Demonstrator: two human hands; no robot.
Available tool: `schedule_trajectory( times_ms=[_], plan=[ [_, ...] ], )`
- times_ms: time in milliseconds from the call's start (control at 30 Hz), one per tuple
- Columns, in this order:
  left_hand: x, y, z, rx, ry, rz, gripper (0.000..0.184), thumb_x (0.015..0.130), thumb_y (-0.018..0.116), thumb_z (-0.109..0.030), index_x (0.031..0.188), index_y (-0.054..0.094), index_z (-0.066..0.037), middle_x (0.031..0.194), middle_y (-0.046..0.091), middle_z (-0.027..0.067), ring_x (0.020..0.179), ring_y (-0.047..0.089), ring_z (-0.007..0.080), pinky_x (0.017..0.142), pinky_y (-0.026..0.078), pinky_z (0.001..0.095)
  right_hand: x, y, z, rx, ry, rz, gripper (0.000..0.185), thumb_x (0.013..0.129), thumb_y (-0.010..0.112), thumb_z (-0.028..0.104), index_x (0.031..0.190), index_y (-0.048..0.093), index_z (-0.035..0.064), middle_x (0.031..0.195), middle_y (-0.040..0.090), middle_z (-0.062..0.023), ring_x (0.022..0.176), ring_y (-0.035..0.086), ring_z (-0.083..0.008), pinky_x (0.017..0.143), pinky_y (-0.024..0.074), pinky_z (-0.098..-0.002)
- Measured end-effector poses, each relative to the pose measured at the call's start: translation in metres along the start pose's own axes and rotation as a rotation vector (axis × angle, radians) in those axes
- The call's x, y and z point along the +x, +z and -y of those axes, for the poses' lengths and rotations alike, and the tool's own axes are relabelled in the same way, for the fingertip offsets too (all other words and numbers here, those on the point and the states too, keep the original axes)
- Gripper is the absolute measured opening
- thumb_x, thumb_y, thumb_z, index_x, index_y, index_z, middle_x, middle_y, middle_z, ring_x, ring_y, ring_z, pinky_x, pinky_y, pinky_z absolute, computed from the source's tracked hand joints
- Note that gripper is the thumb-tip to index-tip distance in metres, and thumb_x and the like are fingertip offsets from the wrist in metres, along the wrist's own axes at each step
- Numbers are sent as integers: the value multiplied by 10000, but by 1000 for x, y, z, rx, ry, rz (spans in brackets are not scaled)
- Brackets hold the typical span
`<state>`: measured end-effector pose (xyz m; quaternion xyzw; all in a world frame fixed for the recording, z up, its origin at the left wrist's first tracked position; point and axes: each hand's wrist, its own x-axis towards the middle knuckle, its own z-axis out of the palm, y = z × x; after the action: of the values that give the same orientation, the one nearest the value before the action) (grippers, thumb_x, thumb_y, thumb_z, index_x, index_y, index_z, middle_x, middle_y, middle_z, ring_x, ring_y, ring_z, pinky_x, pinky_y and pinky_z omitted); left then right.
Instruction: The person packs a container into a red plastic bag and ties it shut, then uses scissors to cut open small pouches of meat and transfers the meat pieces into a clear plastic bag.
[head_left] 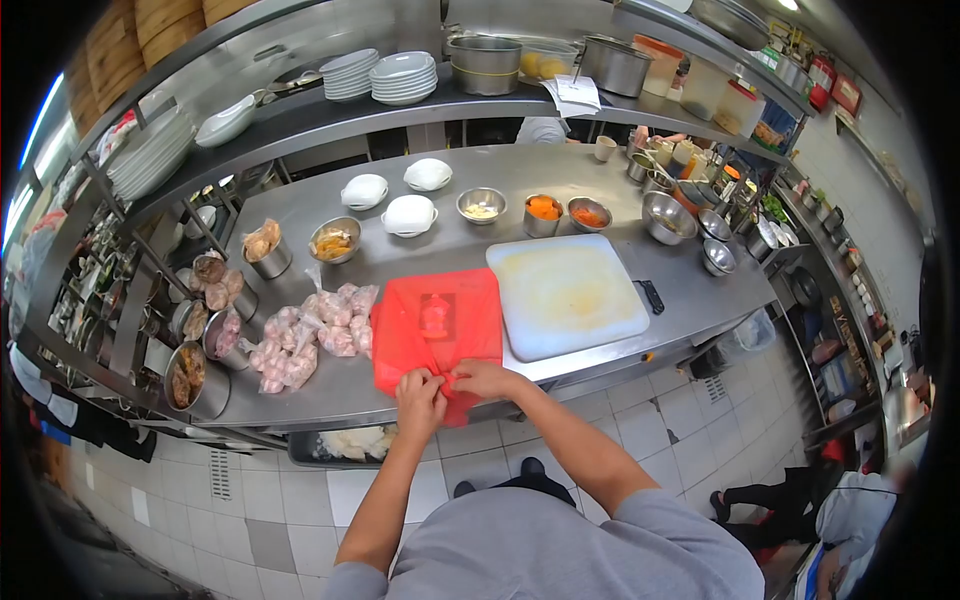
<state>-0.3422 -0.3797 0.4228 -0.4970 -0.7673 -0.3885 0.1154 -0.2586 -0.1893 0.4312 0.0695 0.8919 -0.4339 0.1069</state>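
At near edge of counter (440, 258): red bag (437, 340), directly beyond both hands, near side bunched up between them. Left hand (421, 393): fingers curled, pinching bunched plastic. Right hand (478, 379): just beside left, fingertips pinching same bunch. Loose bag end hangs below fingers, past counter edge. White board (572, 297) right of bag, edges meeting. Clear packs (342, 320) just left of bag. Black handle (653, 296) beyond board's right side.
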Motion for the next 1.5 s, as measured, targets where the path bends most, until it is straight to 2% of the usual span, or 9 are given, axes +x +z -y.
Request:
schedule_trajectory(
  times_ms=[300, 367, 500, 633, 733, 967, 1100, 1333, 1500],
  plan=[
    [-23, -6, 24, 143, -33, 116, 239, 822, 777, -265, 901, 681, -61, 1036, 584, 91, 1020, 525, 329, 846, 412, 452, -10, 0, -43, 50, -212, -236, 290, 942, 675, 212, 1165, 718, 31, 1020, 720, -160, 894, 676, -263, 830, 532, -376],
    [-27, -10, 37, 166, -99, 139, 223, 822, 779, -255, 862, 671, -64, 1035, 582, 97, 1020, 522, 327, 854, 411, 455, -18, -7, -49, 352, 16, -385, 236, 921, 712, 207, 1077, 721, 30, 849, 711, -95, 720, 660, -184, 686, 538, -332],
    [-25, -31, 68, 49, -107, -38, 272, 841, 786, -285, 847, 650, -50, 967, 580, 120, 922, 544, 326, 809, 432, 440, -42, -17, -27, 363, 184, -493, 251, 905, 763, 245, 959, 697, 9, 825, 684, -41, 802, 654, -126, 707, 525, -289],
    [-14, -34, 140, -424, -758, -142, 374, 950, 693, -401, 1020, 634, -38, 1001, 625, 74, 960, 571, 255, 807, 452, 409, -54, -2, -63, 528, 500, -392, 590, 889, 737, 498, 1005, 645, -73, 862, 686, -126, 733, 644, -161, 671, 521, -323],
    [20, -28, 138, -950, -1128, 2, 491, 1010, 584, -480, 1215, 601, -35, 1178, 642, 64, 1116, 581, 232, 899, 472, 390, -42, 7, -61, 898, 502, -738, 860, 903, 673, 592, 1432, 466, -54, 1251, 632, -192, 1140, 597, -227, 950, 482, -378],
    [25, -1, 84, -1068, -1064, 59, 655, 1025, 525, -504, 1505, 397, -77, 1509, 472, 132, 1377, 488, 294, 1135, 400, 515, -10, 28, -62, 1008, 151, -857, 627, 893, 766, 275, 1395, 528, -16, 1292, 651, -130, 1158, 622, -204, 1004, 483, -335],
    [-18, 7, 90, -1109, -933, 22, 741, 1006, 575, -496, 1536, 333, -38, 1523, 453, 150, 1384, 471, 289, 1110, 433, 461, -53, 33, -56, 1037, 99, -797, 672, 929, 729, 262, 1464, 442, -26, 1334, 613, -142, 1184, 602, -200, 1013, 480, -337],
    [-82, -15, 29, -1362, -1254, 240, 691, 993, 600, -457, 1509, 385, -50, 1497, 501, 154, 1332, 540, 315, 1118, 451, 501, -138, 114, -87, 874, 265, -916, 750, 853, 798, 334, 1428, 455, -4, 1400, 516, -186, 1247, 548, -269, 1035, 462, -373],
    [-182, 23, 23, -1357, -1327, 348, 691, 970, 625, -406, 1504, 388, -36, 1494, 510, 139, 1326, 544, 329, 1132, 440, 514, -223, 161, -125, 1278, 230, -741, 952, 819, 841, 361, 1525, 287, 42, 1479, 433, -161, 1351, 455, -260, 1093, 418, -400]
  ],
)
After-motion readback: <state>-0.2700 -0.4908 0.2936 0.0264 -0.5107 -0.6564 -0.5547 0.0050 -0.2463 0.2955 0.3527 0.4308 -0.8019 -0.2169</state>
